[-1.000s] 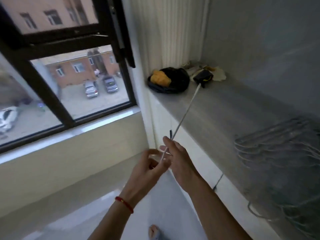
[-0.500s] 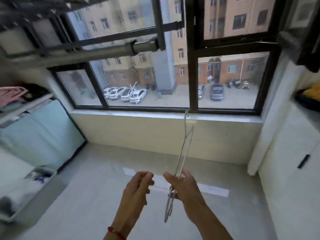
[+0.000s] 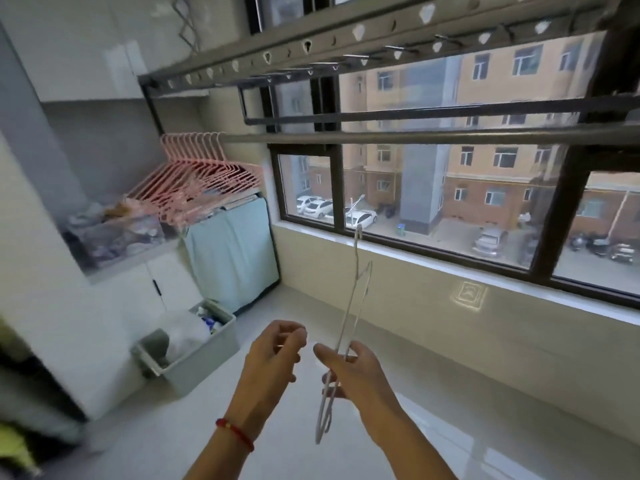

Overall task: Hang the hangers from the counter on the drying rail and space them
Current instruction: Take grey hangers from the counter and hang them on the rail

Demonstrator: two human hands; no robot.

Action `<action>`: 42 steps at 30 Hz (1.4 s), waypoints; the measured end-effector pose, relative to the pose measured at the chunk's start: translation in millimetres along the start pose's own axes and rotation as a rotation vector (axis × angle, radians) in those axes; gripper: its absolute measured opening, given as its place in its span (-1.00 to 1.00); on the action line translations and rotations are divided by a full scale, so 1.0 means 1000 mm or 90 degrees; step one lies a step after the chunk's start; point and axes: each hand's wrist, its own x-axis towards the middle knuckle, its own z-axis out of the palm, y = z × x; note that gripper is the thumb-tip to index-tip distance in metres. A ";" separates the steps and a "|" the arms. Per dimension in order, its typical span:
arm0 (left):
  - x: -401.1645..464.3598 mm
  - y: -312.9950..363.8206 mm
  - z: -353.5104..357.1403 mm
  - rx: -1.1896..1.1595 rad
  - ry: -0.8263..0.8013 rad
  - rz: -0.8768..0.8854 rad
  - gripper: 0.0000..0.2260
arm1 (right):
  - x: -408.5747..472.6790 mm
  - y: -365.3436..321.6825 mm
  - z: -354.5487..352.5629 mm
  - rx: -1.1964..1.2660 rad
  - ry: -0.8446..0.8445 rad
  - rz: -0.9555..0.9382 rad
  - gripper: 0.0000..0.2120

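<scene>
Step in hand: you are carrying one white hanger [image 3: 349,327] toward the drying rail [image 3: 415,137]; by my reading it is not yet hung.
Right hand [image 3: 349,370]: low centre of the frame, fingers curled round the lower part of the white hanger, which passes through the grip and sticks out below it.
Left hand [image 3: 277,355]: just left of the right one, apart from the hanger, fingers loosely curled toward the thumb; you appear to hold nothing, though the fingertips are a little blurred.
White hanger: seen nearly edge-on, tilted up and away from you, its hook near the window sill at mid-frame, well below the rail.
Drying rail: grey bar crossing the upper middle of the frame from left to right, in front of the window; most of its length is bare.
Pink hangers [image 3: 197,168]: bunched tight at the rail's left end, upper left of the frame.
Surface with remaining hangers: not in view.
Floor level: a grey bin [image 3: 194,362] at lower left, a covered appliance [image 3: 232,254] beyond it.
Next move, as I judge it: raise your right hand, turn the hook over the bare stretch of rail right of the pink bunch, and set it down with a gap.
Watch for: the hook is thin and edge-on, so you may need to rotate it before it catches.
</scene>
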 end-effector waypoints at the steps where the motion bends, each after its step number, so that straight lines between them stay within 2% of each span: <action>1: 0.006 -0.001 -0.014 -0.011 0.008 -0.005 -0.88 | 0.006 -0.005 0.016 -0.015 -0.001 -0.016 -0.07; 4: 0.029 0.000 -0.050 -0.035 0.016 -0.023 -0.86 | 0.027 -0.029 0.061 -0.051 -0.007 -0.066 -0.06; 8: 0.067 0.001 -0.080 -0.089 -0.028 -0.051 -0.74 | 0.068 -0.066 0.110 -0.050 -0.029 -0.108 -0.37; 11: 0.103 0.002 -0.092 -0.137 -0.043 -0.058 -0.61 | 0.113 -0.090 0.145 -0.054 -0.040 -0.133 -0.20; 13: 0.130 0.004 -0.098 -0.151 -0.028 -0.056 -0.59 | 0.135 -0.108 0.164 -0.051 -0.053 -0.134 -0.07; 15: 0.156 0.006 -0.105 -0.152 -0.013 -0.040 -0.61 | 0.154 -0.122 0.178 -0.042 -0.067 -0.138 -0.06; 18: 0.194 0.009 -0.119 -0.147 0.015 0.003 -0.57 | 0.177 -0.147 0.195 -0.037 -0.096 -0.172 -0.27; 21: 0.230 0.007 -0.143 -0.168 0.040 0.021 -0.54 | 0.201 -0.154 0.207 -0.026 -0.110 -0.226 -0.21; 24: 0.268 0.008 -0.171 -0.182 0.049 0.026 -0.55 | 0.222 -0.152 0.208 -0.022 -0.094 -0.250 -0.33; 29: 0.330 0.015 -0.205 -0.198 0.013 0.021 -0.53 | 0.261 -0.153 0.210 0.005 -0.052 -0.255 -0.71; 32: 0.361 0.019 -0.214 -0.215 -0.010 -0.006 -0.54 | 0.279 -0.155 0.219 0.010 -0.033 -0.267 -0.85; 42: 0.422 0.001 -0.220 -0.242 -0.074 -0.021 -0.59 | 0.306 -0.153 0.238 -0.012 0.034 -0.261 -0.85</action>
